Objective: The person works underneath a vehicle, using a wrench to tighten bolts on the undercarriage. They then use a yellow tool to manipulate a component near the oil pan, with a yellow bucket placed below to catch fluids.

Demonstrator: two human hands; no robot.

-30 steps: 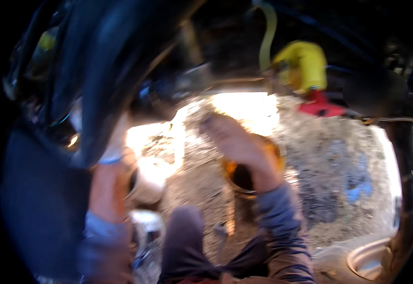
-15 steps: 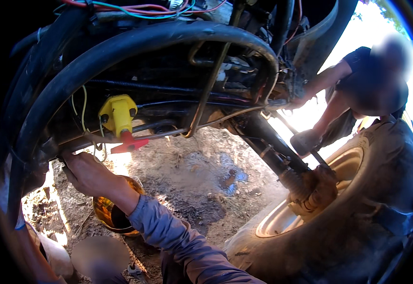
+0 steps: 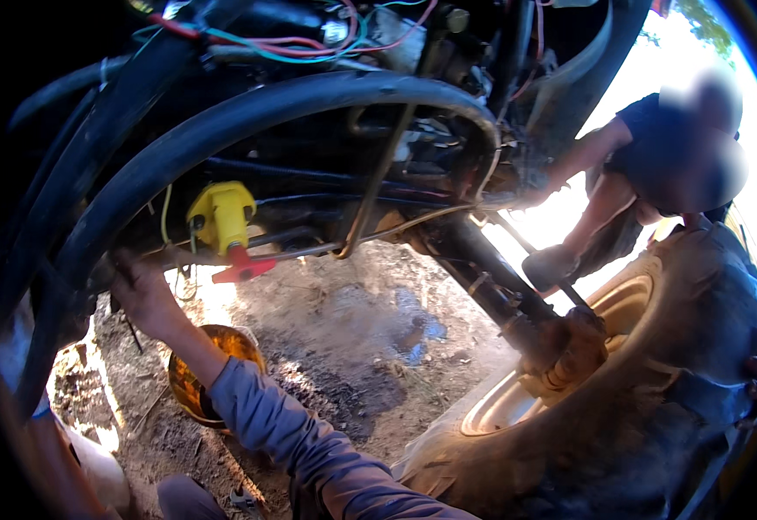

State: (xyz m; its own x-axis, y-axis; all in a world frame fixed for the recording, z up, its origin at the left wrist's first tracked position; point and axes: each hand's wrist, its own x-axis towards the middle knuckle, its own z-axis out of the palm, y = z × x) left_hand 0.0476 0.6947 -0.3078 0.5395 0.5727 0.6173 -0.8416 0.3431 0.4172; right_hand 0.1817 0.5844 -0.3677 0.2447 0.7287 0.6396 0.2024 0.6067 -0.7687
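My right hand (image 3: pixel 149 299) reaches up from the lower edge in a grey-blue sleeve to the left end of a metal bar under the vehicle. Its fingers are curled and closed there; what they grip is dark, blurred and partly hidden. A thin dark rod (image 3: pixel 133 334) hangs just below the fingers. To the right of the hand sits a yellow fitting (image 3: pixel 222 215) with a red lever handle (image 3: pixel 244 265). A thick black hose (image 3: pixel 266 102) arches over both. Below my wrist, a round amber-brown container (image 3: pixel 189 381) stands on the ground. My left hand is not in view.
At right, another person (image 3: pixel 682 156) grips a bar near the axle (image 3: pixel 491 277) and the large muddy tyre (image 3: pixel 638 416). A bare forearm (image 3: pixel 53 459), apparently another person's, shows at left beside a white container (image 3: pixel 101 468). Coloured wires (image 3: pixel 309 52) run overhead.
The view has shifted slightly, so the hoses and yellow fitting sit lower. My right hand stays at the same spot, its fingers turned a little; the thin dark rod now shows below it.
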